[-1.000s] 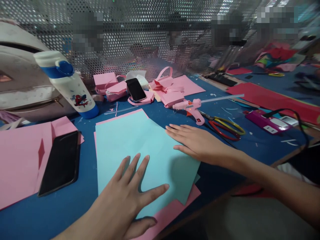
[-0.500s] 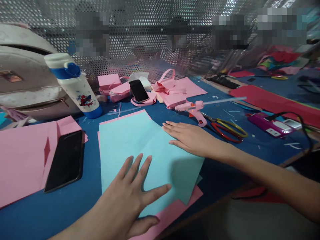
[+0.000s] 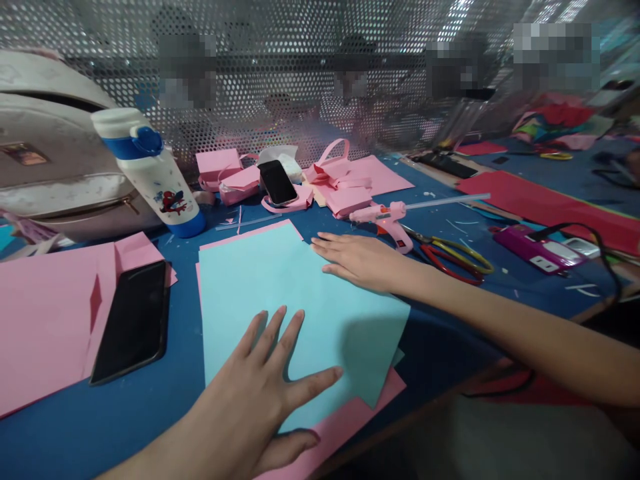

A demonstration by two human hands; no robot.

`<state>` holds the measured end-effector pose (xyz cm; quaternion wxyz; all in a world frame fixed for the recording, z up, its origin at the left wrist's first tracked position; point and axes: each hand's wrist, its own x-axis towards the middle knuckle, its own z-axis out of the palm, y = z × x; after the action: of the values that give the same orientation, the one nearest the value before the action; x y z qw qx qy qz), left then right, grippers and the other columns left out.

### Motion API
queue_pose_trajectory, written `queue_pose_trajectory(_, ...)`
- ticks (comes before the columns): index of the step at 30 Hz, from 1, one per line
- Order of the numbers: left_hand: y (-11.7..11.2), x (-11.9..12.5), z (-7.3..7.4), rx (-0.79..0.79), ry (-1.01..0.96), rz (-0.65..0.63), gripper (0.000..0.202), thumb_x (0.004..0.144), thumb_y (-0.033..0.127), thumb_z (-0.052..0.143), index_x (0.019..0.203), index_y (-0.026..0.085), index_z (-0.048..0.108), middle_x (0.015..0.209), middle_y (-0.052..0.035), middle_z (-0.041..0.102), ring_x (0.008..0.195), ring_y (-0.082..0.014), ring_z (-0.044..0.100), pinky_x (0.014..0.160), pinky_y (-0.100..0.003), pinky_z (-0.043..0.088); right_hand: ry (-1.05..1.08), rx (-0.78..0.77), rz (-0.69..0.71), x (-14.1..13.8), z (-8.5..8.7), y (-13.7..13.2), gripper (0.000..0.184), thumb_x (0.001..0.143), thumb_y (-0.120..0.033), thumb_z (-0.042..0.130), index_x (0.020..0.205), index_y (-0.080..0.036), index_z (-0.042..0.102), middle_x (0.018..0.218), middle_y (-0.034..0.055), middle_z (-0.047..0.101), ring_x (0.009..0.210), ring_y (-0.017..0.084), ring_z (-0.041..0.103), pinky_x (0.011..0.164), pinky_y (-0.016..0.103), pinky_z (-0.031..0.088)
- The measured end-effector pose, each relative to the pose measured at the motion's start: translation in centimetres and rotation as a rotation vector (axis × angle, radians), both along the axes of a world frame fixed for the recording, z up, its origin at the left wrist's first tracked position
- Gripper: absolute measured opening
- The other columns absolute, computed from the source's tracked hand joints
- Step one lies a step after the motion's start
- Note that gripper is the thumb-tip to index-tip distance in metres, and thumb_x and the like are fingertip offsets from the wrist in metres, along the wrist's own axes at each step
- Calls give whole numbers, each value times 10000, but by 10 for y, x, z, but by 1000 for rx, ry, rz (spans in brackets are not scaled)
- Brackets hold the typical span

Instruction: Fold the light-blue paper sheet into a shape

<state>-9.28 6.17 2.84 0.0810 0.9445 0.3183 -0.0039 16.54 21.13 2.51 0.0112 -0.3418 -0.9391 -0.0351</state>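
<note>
A light blue sheet of paper (image 3: 250, 280) lies on pink paper (image 3: 350, 420) on the blue table, the pink showing at its edges. My left hand (image 3: 265, 387) rests on the near part of the blue sheet with its fingers spread. Flat on the sheet's far right edge is my right hand (image 3: 355, 260), its fingers stretched out and fairly close together. Neither hand grips anything. Just beyond my right hand lie a pink glue gun (image 3: 385, 220), with a clear glue stick in it, and pliers (image 3: 453, 260) with red and yellow handles.
A black phone (image 3: 133, 320) lies on pink sheets (image 3: 45, 320) at left. A bottle (image 3: 150, 173) leans by a backpack (image 3: 55, 147). Pink paper bags (image 3: 240, 183) and another phone (image 3: 278, 182) sit behind. At right are a purple power strip (image 3: 543, 250) and red sheets (image 3: 555, 207).
My right hand has slid a little left and away from me along the blue sheet's edge. My left hand stays in place.
</note>
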Motion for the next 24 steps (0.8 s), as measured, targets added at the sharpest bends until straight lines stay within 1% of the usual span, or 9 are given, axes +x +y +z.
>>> queue_pose_trajectory(4, 0, -1, -2, 1, -2, 0, 851, 809, 548, 706, 1495, 507, 205, 1636, -129, 36, 1434, -510, 167, 1059, -742, 245, 9, 7, 11, -6, -1, 6, 487, 1003, -382, 406, 1403, -125, 511, 1466, 105, 485, 1405, 253, 384, 1125, 434, 379)
queue_pose_trajectory(10, 1, 0, 0, -10, -2, 1, 847, 806, 536, 715, 1492, 501, 218, 1628, -159, 38, 1430, -519, 163, 1050, -748, 246, -32, 45, 1, -15, 0, 8, 507, 1000, -369, 413, 1399, -69, 501, 1462, 143, 479, 1403, 273, 385, 1114, 451, 390)
queue_pose_trajectory(17, 1, 0, 0, -10, -12, -11, 826, 817, 562, 689, 1496, 491, 224, 1626, -164, 58, 1426, -522, 176, 1045, -748, 260, -15, 52, 17, -23, -4, 17, 499, 999, -356, 403, 1409, -85, 491, 1470, 151, 466, 1403, 283, 385, 1112, 467, 386)
queue_pose_trajectory(19, 2, 0, 1, 0, -11, -14, 816, 829, 556, 679, 1499, 490, 218, 1628, -155, 65, 1433, -510, 170, 1054, -741, 254, -1, 10, 0, -22, -4, 20, 510, 997, -343, 403, 1423, -70, 469, 1487, 158, 442, 1415, 284, 362, 1130, 471, 361)
queue_pose_trajectory(21, 1, -1, 3, 3, 1, -17, 795, 845, 548, 664, 1500, 489, 218, 1632, -136, 71, 1437, -503, 167, 1058, -734, 255, 16, -85, -1, -19, -1, 24, 527, 991, -338, 413, 1445, -70, 438, 1514, 154, 404, 1422, 274, 351, 1151, 457, 333)
queue_pose_trajectory(23, 1, -2, 4, 4, 17, -15, 774, 862, 541, 645, 1502, 489, 214, 1635, -120, 67, 1436, -504, 172, 1057, -731, 263, 71, -178, -1, -15, 4, 27, 526, 989, -328, 414, 1466, -105, 414, 1540, 131, 371, 1423, 258, 353, 1161, 440, 319)
queue_pose_trajectory(24, 1, -2, 5, 5, 22, -17, 765, 871, 540, 633, 1504, 490, 207, 1636, -118, 60, 1434, -505, 176, 1055, -730, 266, 124, -200, -7, -14, 8, 28, 516, 991, -310, 400, 1474, -126, 403, 1544, 121, 370, 1418, 250, 363, 1159, 437, 321)
